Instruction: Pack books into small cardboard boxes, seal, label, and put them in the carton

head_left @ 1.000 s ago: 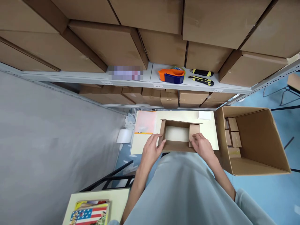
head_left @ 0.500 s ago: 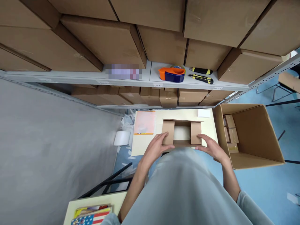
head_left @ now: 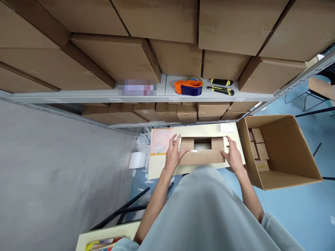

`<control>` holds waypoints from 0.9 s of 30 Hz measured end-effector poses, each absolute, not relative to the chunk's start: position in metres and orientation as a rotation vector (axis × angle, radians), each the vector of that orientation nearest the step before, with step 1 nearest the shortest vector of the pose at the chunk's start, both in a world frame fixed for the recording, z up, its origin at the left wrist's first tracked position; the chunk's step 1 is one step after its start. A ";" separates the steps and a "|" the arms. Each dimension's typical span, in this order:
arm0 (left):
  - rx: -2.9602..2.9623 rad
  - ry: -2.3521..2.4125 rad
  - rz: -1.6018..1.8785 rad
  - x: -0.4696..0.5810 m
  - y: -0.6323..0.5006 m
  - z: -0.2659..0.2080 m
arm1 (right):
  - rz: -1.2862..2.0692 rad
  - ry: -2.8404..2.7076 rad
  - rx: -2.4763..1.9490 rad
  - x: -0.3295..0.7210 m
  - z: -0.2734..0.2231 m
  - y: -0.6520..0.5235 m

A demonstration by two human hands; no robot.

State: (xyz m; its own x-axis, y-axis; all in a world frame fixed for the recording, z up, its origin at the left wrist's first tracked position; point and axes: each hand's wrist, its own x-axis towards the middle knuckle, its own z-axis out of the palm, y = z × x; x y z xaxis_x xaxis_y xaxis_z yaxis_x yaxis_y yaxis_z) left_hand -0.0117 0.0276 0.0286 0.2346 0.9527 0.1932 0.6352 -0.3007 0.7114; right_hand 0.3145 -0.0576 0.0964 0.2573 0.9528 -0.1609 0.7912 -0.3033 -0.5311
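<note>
A small brown rectangular cardboard box (head_left: 202, 154) lies on the pale cream tabletop (head_left: 157, 169). The left hand (head_left: 172, 155) and right hand (head_left: 233, 157) are spread at its ends, thumbs on its near flap (head_left: 202, 158). A large open brown carton (head_left: 288, 153) stands right of the box.

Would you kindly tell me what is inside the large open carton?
Small brown cardboard boxes sit inside the large open carton, along its left side. The left wall partly covers them, and anything beneath them cannot be seen.
</note>
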 end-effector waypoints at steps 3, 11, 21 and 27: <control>1.979 1.455 0.807 -0.021 0.020 0.034 | 0.710 -1.542 -2.130 0.318 0.096 -0.062; 1.747 1.447 0.720 -0.022 0.006 0.040 | 0.888 -1.566 -1.991 0.328 0.086 -0.066; 1.355 1.560 0.771 -0.002 0.007 0.033 | 1.032 -1.260 -1.976 0.328 0.069 -0.050; 1.322 1.608 0.699 -0.001 0.021 0.033 | 1.039 -1.365 -2.038 0.332 0.068 -0.033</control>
